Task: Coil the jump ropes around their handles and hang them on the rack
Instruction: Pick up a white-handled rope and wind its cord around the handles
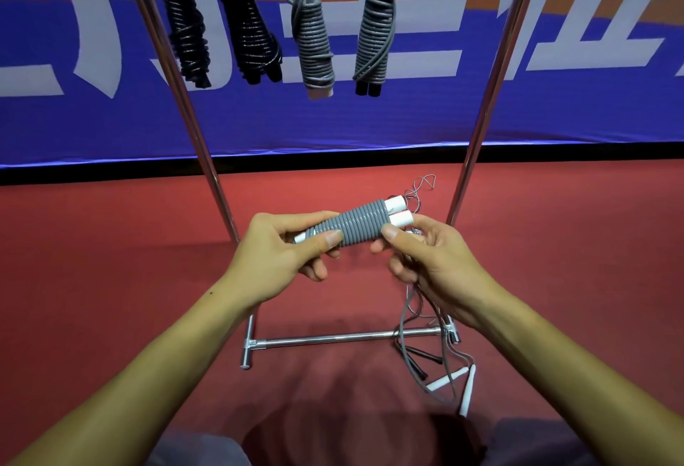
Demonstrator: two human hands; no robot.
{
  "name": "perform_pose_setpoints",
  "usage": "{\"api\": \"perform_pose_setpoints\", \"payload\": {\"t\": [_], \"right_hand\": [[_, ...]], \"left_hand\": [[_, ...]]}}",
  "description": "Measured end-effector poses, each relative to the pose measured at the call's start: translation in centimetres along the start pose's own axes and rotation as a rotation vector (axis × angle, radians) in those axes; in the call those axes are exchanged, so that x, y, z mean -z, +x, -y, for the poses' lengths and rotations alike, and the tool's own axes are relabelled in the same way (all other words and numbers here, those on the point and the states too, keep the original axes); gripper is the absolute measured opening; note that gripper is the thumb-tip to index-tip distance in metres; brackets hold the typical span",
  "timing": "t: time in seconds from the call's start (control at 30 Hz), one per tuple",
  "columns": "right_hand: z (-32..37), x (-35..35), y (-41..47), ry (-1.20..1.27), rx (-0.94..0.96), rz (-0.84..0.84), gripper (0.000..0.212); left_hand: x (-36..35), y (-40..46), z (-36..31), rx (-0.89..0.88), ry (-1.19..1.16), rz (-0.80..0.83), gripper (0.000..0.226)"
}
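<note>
Hanging at 12 o'clock from the rack point(192, 121), 4 coiled ropes already show the finished look: 2 black bundles point(222, 21) at 11 o'clock, then 2 grey bundles point(340, 32) just right of them, each tied by a loop at its top so it can dangle from the bar.

At the centre, the left hand point(281, 247) curls thumb and fingers round the narrow end of the grey rope point(355, 227), steadying both white handles side by side so the turns stay tight. The right hand point(433, 258) pinches the coil's wide end at 3 o'clock, thumb pressed on the last turn, probably to stop it springing loose. Loose cord seems to trail down from that hand, so the wrap looks unfinished.

At 5 o'clock, uncoiled ropes point(448, 380) lie on the floor point(111, 243) by the rack's foot, waiting.
</note>
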State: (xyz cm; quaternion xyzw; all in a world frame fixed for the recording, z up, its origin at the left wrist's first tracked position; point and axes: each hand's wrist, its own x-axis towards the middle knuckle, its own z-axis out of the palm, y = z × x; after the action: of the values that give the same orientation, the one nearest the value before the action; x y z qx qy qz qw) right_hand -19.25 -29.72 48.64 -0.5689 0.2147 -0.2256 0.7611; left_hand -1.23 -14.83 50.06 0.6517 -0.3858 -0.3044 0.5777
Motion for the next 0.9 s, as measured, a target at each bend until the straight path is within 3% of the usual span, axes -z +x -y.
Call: {"api": "perform_pose_setpoints", "payload": {"t": [0.2,0.4,0.6,0.77,0.9], "right_hand": [[0.0,1.2,0.0,-0.152,-0.086,-0.020,0.030],[-0.3,0.9,-0.3,-0.345,-0.072,-0.219,0.027],[-1.0,1.1,0.1,-0.758,0.023,-0.315,0.011],[-0.8,1.0,-0.6,-1.419,0.270,-0.369,0.020],[-0.9,2.1,-0.1,-1.681,0.550,-0.207,0.021]], "left_hand": [[-0.2,0.3,0.2,0.026,0.003,-0.034,0.034],[-0.4,0.3,0.5,0.018,0.095,-0.052,0.025],[-0.1,0.3,0.7,-0.030,0.273,-0.118,0.024],[-0.2,0.0,0.7,-0.019,0.404,-0.086,0.026],[0.6,0.3,0.1,0.013,0.503,0.025,0.030]]}}
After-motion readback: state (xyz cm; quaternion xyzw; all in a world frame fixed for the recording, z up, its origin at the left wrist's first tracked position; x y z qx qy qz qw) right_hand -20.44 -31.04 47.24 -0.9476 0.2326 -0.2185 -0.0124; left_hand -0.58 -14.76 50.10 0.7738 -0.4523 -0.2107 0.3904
